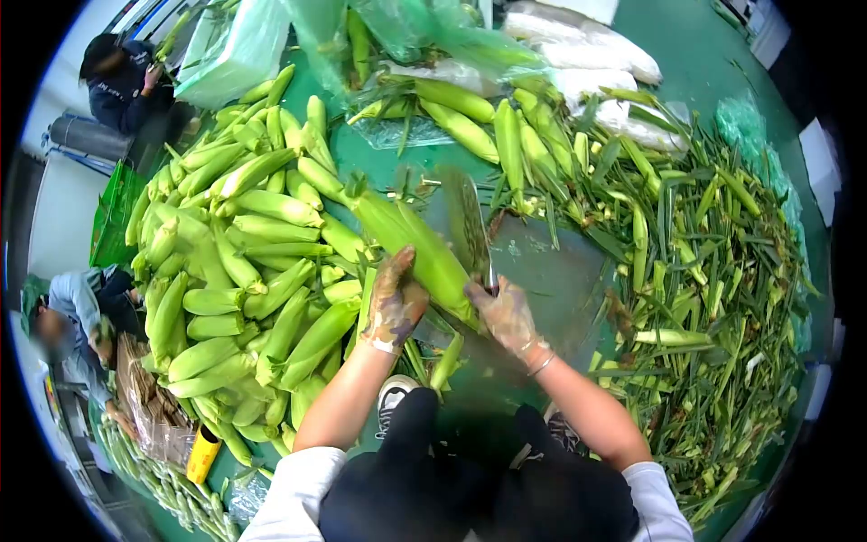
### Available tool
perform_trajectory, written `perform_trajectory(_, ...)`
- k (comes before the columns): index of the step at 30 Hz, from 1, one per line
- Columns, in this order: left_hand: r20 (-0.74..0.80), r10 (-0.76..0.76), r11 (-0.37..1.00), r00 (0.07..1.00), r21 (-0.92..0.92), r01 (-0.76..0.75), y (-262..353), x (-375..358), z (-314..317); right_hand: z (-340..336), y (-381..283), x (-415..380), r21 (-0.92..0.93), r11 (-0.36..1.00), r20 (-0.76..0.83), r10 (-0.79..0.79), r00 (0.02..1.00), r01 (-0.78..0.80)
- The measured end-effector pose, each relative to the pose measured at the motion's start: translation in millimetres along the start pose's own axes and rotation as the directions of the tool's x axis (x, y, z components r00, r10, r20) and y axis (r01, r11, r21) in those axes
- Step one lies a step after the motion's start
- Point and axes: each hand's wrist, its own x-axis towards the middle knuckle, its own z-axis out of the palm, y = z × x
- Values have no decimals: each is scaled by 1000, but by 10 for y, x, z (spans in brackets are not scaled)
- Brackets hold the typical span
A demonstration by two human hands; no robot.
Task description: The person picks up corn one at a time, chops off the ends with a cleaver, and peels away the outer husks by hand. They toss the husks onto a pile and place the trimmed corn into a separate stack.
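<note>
A large green ear of corn in its husk lies slantwise in front of me, over a dark board. My left hand, in a stained glove, is at the ear's left side with its fingers curled against it. In my gloved right hand is the handle of a knife, its broad blade pointing away from me, upright beside the ear and blurred. The right fingers are wrapped round the handle, close to the ear's lower end.
A big heap of husked ears rises on the left. Cut leaves and trimmings pile up on the right. Green plastic bags and white sacks lie at the back. Two people work at the far left, near a yellow object.
</note>
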Motion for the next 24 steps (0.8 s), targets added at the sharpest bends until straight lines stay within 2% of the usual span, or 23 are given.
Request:
perform_trajectory(1, 3, 21, 1000, 1000, -12, -21, 113, -16, 38, 40, 75, -3, -97, 985, 91, 148, 985, -139)
perform_trajectory(2, -90, 169, 893, 982, 435, -114, 305, -71, 102, 68, 267, -80, -133, 983, 55, 134, 989, -126)
perform_trajectory(3, -120, 345, 594, 931, 796, -118, 527, -135, 138, 69, 473, -209, -166, 980, 24, 115, 993, -109)
perform_trajectory(4, 33, 340, 243, 940, 962, -122, 787, -145, 144, 25, 636, -365, -249, 956, 3, 163, 987, -157)
perform_trajectory(5, 83, 335, -57, 938, 996, -68, 885, -120, -49, -17, 740, -441, -330, 920, -29, 217, 976, -214)
perform_trajectory(6, 75, 340, -55, 937, 997, -60, 958, -185, -133, -27, 694, -443, -334, 919, -21, 217, 976, -211)
perform_trajectory(8, 110, 210, -380, 972, 925, -23, 962, -366, -266, -79, 524, -540, -208, 967, -114, 125, 986, -147)
perform_trajectory(9, 110, 196, -383, 974, 923, -27, 900, -420, -298, -49, 431, -488, -203, 966, -121, 137, 983, -159)
perform_trajectory(11, 259, 161, -441, 952, 882, -165, 730, -523, -327, 104, 136, -291, 157, 974, 46, 158, 986, -163)
perform_trajectory(13, 409, 144, -481, 901, 825, -297, 620, -508, -316, 226, -142, -157, 119, 993, 51, 24, 998, -30)
perform_trajectory(14, 410, 131, -481, 903, 823, -304, 610, -507, -307, 261, -288, -84, 111, 993, 51, 25, 998, -31)
perform_trajectory(15, 407, 118, -482, 906, 821, -306, 618, -522, -286, 296, -428, -17, 488, 861, 143, 82, 986, -142)
perform_trajectory(16, 401, 121, -482, 908, 824, -300, 666, -553, -259, 329, -494, 19, 774, 578, 250, 96, 964, -258)
perform_trajectory(17, 331, 38, -582, 943, 774, -248, 753, -595, -218, 396, -388, 67, 773, 577, 255, 97, 962, -264)
perform_trajectory(18, 248, -41, -676, 968, 706, -210, 839, -618, -229, 490, -180, 147, 837, 483, 286, 18, 958, -259)
perform_trajectory(19, 312, -17, -714, 950, 661, -230, 1007, -670, -465, 529, -50, 186, 889, 381, 298, -57, 953, -255)
perform_trajectory(20, 512, 157, -818, 845, 547, -179, 1258, -736, -824, 485, -201, 171, 695, 607, 283, 259, 923, -384)
perform_trajectory(21, 511, 316, -811, 799, 583, -53, 1709, -789, -1076, 449, -131, 120, 704, 600, 270, 269, 925, -380)
perform_trajectory(22, 497, 465, -774, 733, 629, 66, 2160, -841, -1329, 416, -25, 26, 374, 899, 226, 152, 962, -230)
perform_trajectory(23, 565, 439, -852, 699, 508, 126, 2681, -1011, -1523, 385, 79, -47, -39, 999, 230, 30, 973, -22)
perform_trajectory(24, 629, 410, -904, 660, 376, 204, 3200, -1176, -1716, 373, 207, -77, -58, 998, 386, 55, 921, -35)
